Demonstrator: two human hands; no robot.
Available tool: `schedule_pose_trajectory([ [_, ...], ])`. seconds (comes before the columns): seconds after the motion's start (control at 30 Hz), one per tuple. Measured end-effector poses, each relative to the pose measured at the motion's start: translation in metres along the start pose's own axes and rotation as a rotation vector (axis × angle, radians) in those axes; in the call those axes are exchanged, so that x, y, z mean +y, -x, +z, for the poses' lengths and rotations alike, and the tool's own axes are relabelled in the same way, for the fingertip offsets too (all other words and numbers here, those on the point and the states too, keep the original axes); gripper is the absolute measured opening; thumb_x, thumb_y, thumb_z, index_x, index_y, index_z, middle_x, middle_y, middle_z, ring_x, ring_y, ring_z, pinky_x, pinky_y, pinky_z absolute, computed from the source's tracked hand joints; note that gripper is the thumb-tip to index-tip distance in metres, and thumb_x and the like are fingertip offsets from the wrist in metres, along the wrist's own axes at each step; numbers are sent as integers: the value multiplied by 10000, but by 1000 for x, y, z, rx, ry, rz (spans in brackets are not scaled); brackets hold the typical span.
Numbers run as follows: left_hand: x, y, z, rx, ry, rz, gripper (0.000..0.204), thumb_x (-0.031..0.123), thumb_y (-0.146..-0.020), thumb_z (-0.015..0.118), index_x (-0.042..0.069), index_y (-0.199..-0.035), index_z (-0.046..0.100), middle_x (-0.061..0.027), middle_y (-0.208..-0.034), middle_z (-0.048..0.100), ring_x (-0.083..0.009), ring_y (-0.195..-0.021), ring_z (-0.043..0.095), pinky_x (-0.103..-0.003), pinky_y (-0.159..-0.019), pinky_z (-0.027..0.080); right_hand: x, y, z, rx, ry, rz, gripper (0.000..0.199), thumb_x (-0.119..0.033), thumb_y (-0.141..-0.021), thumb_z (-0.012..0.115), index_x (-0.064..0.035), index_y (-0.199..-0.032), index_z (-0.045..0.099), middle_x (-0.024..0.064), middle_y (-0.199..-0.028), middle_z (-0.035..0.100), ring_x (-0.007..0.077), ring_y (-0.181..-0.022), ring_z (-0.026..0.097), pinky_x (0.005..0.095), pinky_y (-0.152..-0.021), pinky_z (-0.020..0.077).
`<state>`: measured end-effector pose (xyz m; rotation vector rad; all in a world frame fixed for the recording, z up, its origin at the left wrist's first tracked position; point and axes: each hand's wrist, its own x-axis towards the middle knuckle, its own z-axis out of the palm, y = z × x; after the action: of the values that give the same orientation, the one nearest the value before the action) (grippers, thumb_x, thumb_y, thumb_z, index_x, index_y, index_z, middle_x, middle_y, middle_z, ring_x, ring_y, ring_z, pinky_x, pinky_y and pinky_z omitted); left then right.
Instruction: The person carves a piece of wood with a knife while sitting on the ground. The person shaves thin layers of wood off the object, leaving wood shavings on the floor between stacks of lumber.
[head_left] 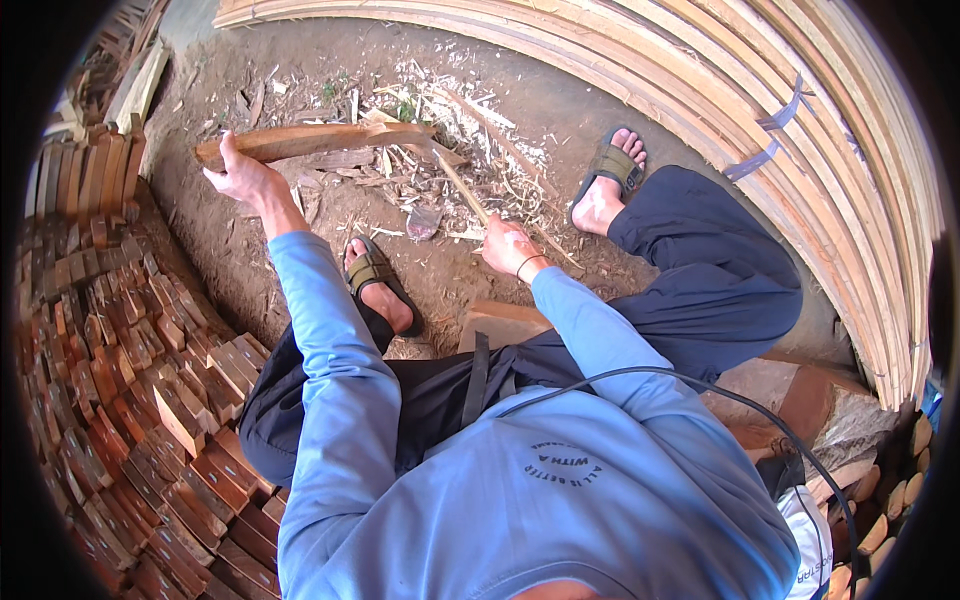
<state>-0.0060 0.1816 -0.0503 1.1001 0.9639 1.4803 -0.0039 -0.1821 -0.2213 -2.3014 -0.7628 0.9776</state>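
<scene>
My left hand (pixel 246 183) grips the left end of a long, rough brown piece of wood (pixel 325 141), thumb over its top edge. The wood lies nearly level across the view, above the littered ground. Closed around a thin, pale wooden tool handle (pixel 459 184) is my right hand (pixel 512 246). That handle slants up and left to the wood's right end. The tool's head cannot be made out clearly there against the wood and chips.
Wood chips and shavings (pixel 500 150) litter the dirt ground between my sandalled feet. Stacked wooden blocks (pixel 150 430) fill the left side. Long pale boards (pixel 800 170), bound with a strip, curve along the top right. A black cable (pixel 740 395) crosses my right side.
</scene>
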Motion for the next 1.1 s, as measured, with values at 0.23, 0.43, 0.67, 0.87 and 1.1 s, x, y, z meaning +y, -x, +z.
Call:
schedule_pose_trajectory([
  [0.23,-27,-20,-7,-160,-109,151,460,64,-797,698,-119,-1166,493,-212,-1067,630,-287,-936,666,-385,-827,551,-26,-2,-45,35,-7,-10,256,-86,-886,536,105,-1054,515,263,-770,651,432,-722,661,491,-653,528],
  [0.43,-27,-23,-20,-248,-62,86,219,27,-802,672,-95,-950,565,-159,-831,667,-243,-702,686,-343,-682,566,-21,2,-16,90,-11,-24,170,-77,-884,543,77,-958,546,249,-754,653,418,-718,667,484,-649,530],
  [0.67,-30,-21,-36,-141,-81,156,184,27,-808,672,-89,-921,584,-165,-833,669,-214,-668,671,-325,-631,566,-42,0,-25,237,-14,-154,209,-93,-908,546,89,-995,491,219,-698,633,400,-661,652,483,-609,520],
  [0.87,-21,-18,-30,-86,-186,184,209,38,-812,673,-95,-944,581,-155,-832,665,-198,-666,661,-319,-628,563,-32,5,-26,-6,79,82,350,-64,-839,604,155,-1099,520,249,-763,659,405,-780,676,472,-723,549],
  [1.1,-27,-23,-26,-129,-164,154,235,40,-820,664,-103,-983,574,-159,-834,663,-195,-685,659,-314,-632,558,-2,-4,-6,22,56,95,320,-91,-850,581,109,-1092,523,277,-755,650,423,-783,677,480,-729,543],
])
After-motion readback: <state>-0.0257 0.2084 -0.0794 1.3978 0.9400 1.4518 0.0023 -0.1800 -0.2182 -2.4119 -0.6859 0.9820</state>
